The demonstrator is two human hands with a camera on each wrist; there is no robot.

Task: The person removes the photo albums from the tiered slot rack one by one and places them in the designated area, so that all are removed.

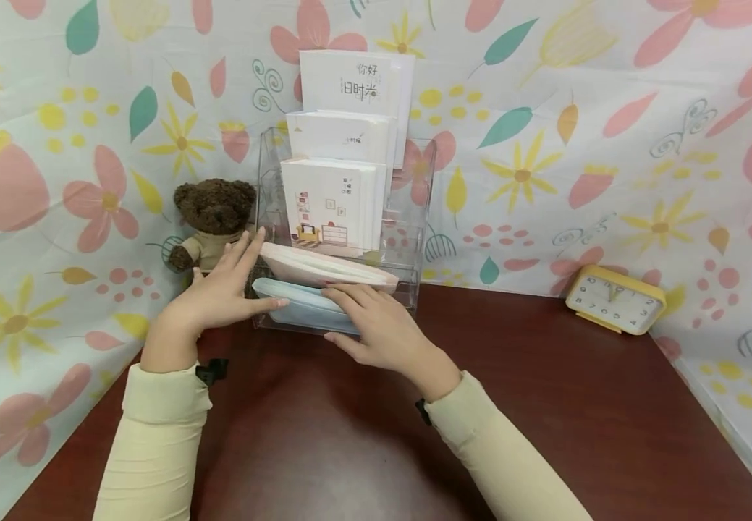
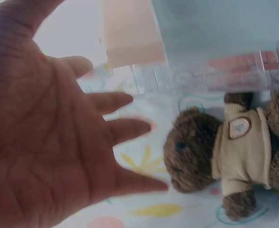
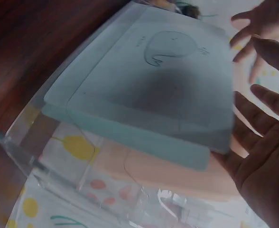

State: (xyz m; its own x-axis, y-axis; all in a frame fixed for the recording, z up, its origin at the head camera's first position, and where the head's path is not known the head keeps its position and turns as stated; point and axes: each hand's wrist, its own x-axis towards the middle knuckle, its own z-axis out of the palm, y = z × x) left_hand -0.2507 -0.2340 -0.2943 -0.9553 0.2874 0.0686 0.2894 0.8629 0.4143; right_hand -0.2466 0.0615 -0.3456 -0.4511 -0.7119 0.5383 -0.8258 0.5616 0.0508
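A clear acrylic tiered rack (image 1: 415, 239) stands against the wall, with light blue notebooks (image 1: 313, 312) in its front tier and pink notebooks (image 1: 330, 266) just behind. The front blue cover (image 3: 177, 95) carries a line drawing of a round animal. My right hand (image 1: 382, 333) lies along the upper edge of the blue notebooks, its fingers extended. At their left end is my left hand (image 1: 216, 297), fingers spread wide, thumb stretched toward the blue notebooks' corner. In the left wrist view its palm (image 2: 44, 137) faces the camera with nothing in it.
White illustrated notebooks (image 1: 330, 202) fill the upper tiers in three stacked heights. A brown teddy bear (image 1: 216, 206) in a beige shirt sits left of the rack, behind the left hand. A yellow alarm clock (image 1: 617, 300) stands at the right on the dark red-brown table (image 1: 323, 449). Flower-patterned cloth (image 1: 512, 72) surrounds it.
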